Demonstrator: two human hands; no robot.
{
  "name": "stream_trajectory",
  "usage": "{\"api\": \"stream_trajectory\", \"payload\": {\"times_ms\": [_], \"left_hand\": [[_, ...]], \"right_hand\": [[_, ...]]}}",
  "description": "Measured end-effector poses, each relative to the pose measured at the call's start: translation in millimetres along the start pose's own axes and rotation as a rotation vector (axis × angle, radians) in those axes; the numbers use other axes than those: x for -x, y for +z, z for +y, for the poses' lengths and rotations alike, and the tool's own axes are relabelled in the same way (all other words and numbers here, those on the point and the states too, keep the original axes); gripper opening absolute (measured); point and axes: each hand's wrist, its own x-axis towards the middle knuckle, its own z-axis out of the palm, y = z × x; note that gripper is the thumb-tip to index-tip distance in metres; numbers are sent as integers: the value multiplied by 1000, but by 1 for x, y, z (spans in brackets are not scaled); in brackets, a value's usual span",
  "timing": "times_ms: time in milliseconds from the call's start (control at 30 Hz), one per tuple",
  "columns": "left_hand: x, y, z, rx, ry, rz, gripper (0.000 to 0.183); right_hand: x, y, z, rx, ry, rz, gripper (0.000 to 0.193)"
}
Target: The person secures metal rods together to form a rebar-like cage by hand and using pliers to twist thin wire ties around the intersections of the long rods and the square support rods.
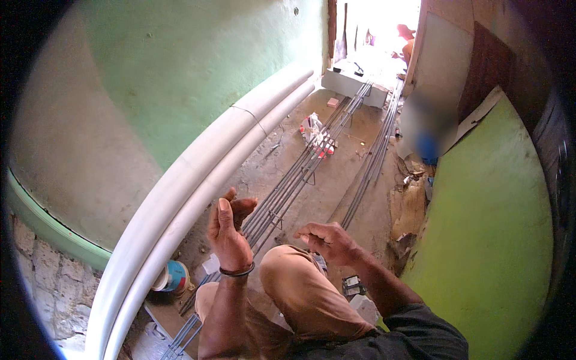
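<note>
My left hand [231, 233] is raised above the bundle of steel rods, its thumb upright and its fingers bent but apart; nothing shows in it. A dark band circles that wrist. To its right, over my knee, my right hand [329, 241] has its fingers curled together toward the thumb. Whether a small thing sits in that pinch is too hard to make out. The long steel rods [312, 151], with bent wire stirrups around them, run from beside my knees toward the doorway. A second bundle of thin rods [375, 157] lies to the right of them.
Two large white pipes [180, 180] curve along the left wall. A bucket [175, 277] stands beside them. A crumpled plastic bag [316, 133] lies near the rods. A green panel [480, 240] leans at right. Beyond the pale step [354, 86], a person [408, 45] is partly visible.
</note>
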Motion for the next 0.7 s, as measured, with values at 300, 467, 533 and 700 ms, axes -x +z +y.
{"api": "stream_trajectory", "payload": {"times_ms": [300,467,533,700], "left_hand": [[-36,-38,5,316,39,206,26],[-54,-84,22,310,131,334,28],[-51,-89,27,300,127,206,27],[-25,-78,27,182,-89,184,28]], "right_hand": [[28,3,57,-49,56,-96,20],[84,-30,107,-156,452,-276,24],[107,-50,133,-267,595,-318,27],[156,-82,228,-497,614,75,38]]}}
